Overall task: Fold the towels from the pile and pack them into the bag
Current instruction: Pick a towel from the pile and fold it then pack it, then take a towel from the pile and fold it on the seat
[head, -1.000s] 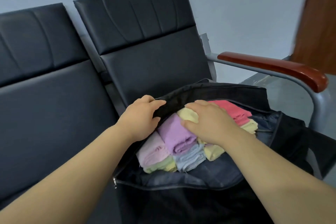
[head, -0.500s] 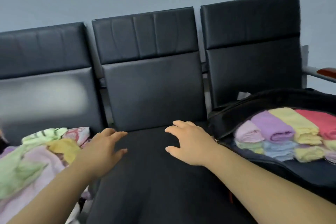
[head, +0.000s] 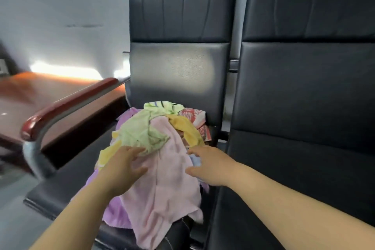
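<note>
Pile [head: 154,140]: loose towels heaped on the seat [head: 67,186], frame centre, where you can draw one | pink towel [head: 166,184]: topmost, draped toward you | your left hand [head: 121,168], right hand [head: 211,166]: fingers [head: 134,151] spread either side of it, pinching nothing, likely readying a lift | bag: out of view

Towel pile [head: 156,148] unfolded, heaped loose on left seat [head: 65,184]. Pink towel [head: 166,189] on top, draping over the front edge. Green towel [head: 142,134] crumpled behind it, yellow towel [head: 184,128] to the right, purple towel [head: 116,215] underneath, red-patterned towel [head: 194,114] at the back.
</note>
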The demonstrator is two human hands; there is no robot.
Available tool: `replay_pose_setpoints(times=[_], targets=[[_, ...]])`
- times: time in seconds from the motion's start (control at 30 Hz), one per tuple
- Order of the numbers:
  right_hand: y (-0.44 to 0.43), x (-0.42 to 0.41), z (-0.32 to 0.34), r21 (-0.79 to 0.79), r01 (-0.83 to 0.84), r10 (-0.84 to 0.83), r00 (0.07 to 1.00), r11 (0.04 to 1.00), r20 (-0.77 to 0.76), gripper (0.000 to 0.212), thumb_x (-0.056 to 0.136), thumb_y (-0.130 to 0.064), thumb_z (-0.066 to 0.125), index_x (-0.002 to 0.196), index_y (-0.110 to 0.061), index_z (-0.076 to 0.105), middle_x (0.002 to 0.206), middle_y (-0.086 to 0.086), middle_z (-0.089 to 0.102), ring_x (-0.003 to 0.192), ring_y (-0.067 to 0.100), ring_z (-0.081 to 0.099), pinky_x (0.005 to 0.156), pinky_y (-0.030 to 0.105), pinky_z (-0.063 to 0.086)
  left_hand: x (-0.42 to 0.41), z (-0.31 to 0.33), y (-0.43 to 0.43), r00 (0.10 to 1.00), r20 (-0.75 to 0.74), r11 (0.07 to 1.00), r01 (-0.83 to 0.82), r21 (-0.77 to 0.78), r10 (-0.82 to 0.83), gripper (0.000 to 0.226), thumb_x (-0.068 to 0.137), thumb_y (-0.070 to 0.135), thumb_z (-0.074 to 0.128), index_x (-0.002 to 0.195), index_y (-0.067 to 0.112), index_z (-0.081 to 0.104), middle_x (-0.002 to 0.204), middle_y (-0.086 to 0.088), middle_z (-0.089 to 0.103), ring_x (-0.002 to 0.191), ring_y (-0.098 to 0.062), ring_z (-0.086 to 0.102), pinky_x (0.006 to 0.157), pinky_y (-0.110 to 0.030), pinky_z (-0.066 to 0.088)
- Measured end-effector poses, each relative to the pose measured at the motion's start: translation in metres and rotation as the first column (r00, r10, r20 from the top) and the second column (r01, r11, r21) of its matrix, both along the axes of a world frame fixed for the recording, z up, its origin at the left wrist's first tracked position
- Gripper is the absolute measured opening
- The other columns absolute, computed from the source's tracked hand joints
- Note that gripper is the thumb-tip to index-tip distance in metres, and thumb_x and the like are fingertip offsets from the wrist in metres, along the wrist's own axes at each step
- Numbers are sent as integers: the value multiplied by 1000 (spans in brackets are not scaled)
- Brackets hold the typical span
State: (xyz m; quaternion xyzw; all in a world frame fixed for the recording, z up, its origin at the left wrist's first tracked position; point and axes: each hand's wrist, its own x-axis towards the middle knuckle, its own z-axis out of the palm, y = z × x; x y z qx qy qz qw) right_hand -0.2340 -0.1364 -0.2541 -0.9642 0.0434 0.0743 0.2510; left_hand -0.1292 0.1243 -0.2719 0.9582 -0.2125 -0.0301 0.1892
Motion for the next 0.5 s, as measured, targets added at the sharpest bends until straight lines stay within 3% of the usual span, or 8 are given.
replay_pose_setpoints(times=[0.23,0.37,0.5], targets=[[35,52,-31,110,39,-42,999,993,20,67,94,-46,62,154,-29,38,158,-2,37,139,21,43,107,32,42,21,0,-2,980,124,988,-150,-39,154,54,89,43,73,139,42,56,150,1,39,129,-32,43,111,-46,38],[50,75,-27,137,-36,13,986,990,163,73,94,-39,66,156,-28,31,161,-2,29,147,19,32,117,32,33,35,-6,3,977,144,981,-136,-135,156,31,91,29,70,121,36,71,125,10,57,115,-25,56,97,-45,49],[62,103,-22,141,-128,104,980,982,171,89,92,-35,69,162,-26,16,167,-4,20,151,18,26,117,29,28,37,-4,3,973,163,975,-138,-173,166,28,92,22,66,118,28,74,122,11,62,111,-20,61,96,-43,50]])
